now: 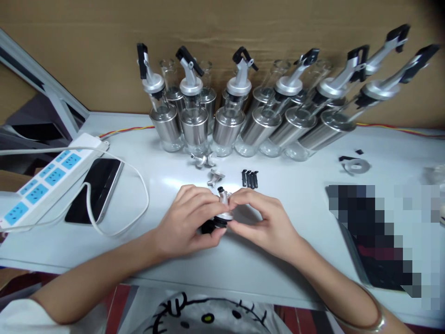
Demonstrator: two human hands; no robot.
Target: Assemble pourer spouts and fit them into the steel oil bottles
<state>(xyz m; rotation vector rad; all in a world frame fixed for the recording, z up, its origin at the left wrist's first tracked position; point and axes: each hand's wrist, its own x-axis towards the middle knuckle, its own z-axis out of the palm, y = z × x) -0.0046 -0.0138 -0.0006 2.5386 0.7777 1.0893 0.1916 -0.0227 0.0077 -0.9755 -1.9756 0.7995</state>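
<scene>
a silver pourer top [225,214] with a black ring is being held at the near middle of the table [167,266], between the two hands. by the left hand [193,218], curled with only a small gap between thumb and fingers, its left side is being gripped. by the right hand [266,215], its thumb and fingers drawn together in a pinch, the right side is being held. under the left palm, a black part [207,227] is being partly hidden.

just beyond the hands, loose silver spouts [216,176] are being seen lying, with four black levers [250,179] being shown side by side to their right. farther off, steel-banded bottles [229,125] are being seen standing in rows, the front ones being topped by silver-and-black pourers [239,86]. to the left, a phone [95,188] is being partly ringed by a white cable [144,181], near a power strip [52,178]. at far right, a clear ring [357,167] is being seen lying. the far edge is being backed by cardboard [208,23].
</scene>
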